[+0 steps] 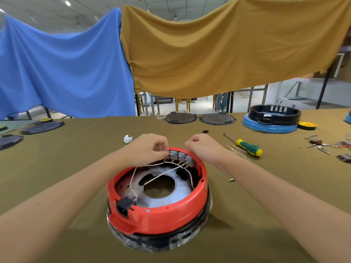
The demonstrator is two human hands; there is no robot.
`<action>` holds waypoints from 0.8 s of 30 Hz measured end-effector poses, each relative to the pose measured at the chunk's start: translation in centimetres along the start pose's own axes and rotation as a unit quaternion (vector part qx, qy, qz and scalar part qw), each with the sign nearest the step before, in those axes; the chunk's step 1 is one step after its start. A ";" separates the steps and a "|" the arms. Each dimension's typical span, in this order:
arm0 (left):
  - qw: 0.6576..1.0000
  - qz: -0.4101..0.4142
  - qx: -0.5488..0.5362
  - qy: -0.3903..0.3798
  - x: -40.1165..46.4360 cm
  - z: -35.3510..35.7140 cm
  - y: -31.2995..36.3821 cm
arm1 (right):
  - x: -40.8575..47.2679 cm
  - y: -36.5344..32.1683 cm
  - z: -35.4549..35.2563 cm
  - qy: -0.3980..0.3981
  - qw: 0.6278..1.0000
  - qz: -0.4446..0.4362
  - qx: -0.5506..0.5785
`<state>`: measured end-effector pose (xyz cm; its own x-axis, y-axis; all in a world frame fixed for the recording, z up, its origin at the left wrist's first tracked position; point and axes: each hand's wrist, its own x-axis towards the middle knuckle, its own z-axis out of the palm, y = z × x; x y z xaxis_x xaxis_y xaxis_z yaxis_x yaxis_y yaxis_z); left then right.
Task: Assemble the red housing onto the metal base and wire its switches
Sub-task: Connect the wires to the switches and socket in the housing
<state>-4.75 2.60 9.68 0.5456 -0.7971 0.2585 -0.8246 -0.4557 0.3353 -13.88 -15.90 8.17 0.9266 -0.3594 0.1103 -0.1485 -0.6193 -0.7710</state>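
Note:
The red housing [161, 215] sits on the metal base [171, 188], which has a large hole in its middle. Grey switches [181, 156] line the housing's far inner wall. White wires [161, 175] run from their terminals across the base toward a black socket [124, 205] at the near rim. My left hand [150, 149] pinches a wire end at the leftmost switch. My right hand [203, 147] has curled fingers on the housing's far rim beside the rightmost switch; whether it holds anything is hidden.
A green-and-yellow screwdriver [247, 146] and thin metal pins [238, 150] lie right of the housing, with a loose screw [231, 179]. A white clip [127, 139] lies at the back left. Dark round plates [180, 118] and a black-and-blue unit [271, 118] stand at the far edge.

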 end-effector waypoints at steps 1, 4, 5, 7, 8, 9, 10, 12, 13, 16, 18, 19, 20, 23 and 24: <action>1.000 0.003 0.001 0.007 0.0 0.5 0.4 | 0.1 -0.1 0.2 0.007 1.000 -0.014 0.009; 1.000 0.008 -0.004 0.029 -0.2 1.6 1.2 | 0.2 -0.1 1.1 0.010 0.999 -0.043 0.029; 0.999 0.005 -0.007 0.033 -0.2 2.0 1.2 | 0.2 0.2 1.4 0.006 0.999 -0.044 0.030; 0.999 -0.004 -0.006 0.042 -0.4 2.5 1.0 | 0.1 0.6 1.9 -0.009 0.999 -0.035 0.020; 0.999 -0.009 -0.004 0.047 -0.6 2.7 0.9 | 0.1 0.6 2.0 -0.012 0.999 -0.035 0.000; 0.999 -0.013 -0.002 0.052 -0.7 3.0 0.9 | 0.1 0.5 2.0 -0.012 0.999 -0.040 -0.023; 0.998 -0.015 -0.001 0.056 -0.7 3.1 0.9 | 0.2 0.4 2.0 -0.009 0.998 -0.046 -0.043; 0.998 -0.020 -0.004 0.061 -0.6 3.3 1.0 | 0.2 0.2 1.9 -0.008 0.997 -0.048 -0.058; 0.998 -0.023 -0.008 0.061 -0.6 3.3 1.0 | 0.2 0.2 2.0 -0.009 0.997 -0.046 -0.055; 0.998 -0.024 -0.004 0.060 -0.4 3.4 1.3 | 0.2 0.3 2.0 -0.014 0.998 -0.034 -0.052; 0.998 -0.025 0.002 0.055 -0.3 3.5 1.4 | 0.1 0.2 2.0 -0.013 0.998 -0.029 -0.051; 0.998 -0.027 0.004 0.051 -0.4 3.5 1.5 | 0.1 0.2 2.1 -0.013 0.998 -0.028 -0.052; 0.998 -0.030 0.006 0.047 -0.4 3.5 1.5 | 0.1 0.1 2.1 -0.013 0.998 -0.027 -0.051; 0.998 -0.043 -0.005 0.042 -0.3 3.3 1.7 | 0.1 0.0 2.2 -0.020 0.998 -0.022 -0.050; 0.998 -0.047 -0.009 0.043 -0.3 3.2 1.7 | 0.0 0.0 2.2 -0.022 0.998 -0.020 -0.049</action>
<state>-6.79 0.75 7.27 0.6321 -0.7137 0.3017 -0.7666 -0.5193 0.3777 -13.11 -14.36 6.76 0.9463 -0.3036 0.1109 -0.1421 -0.6990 -0.7009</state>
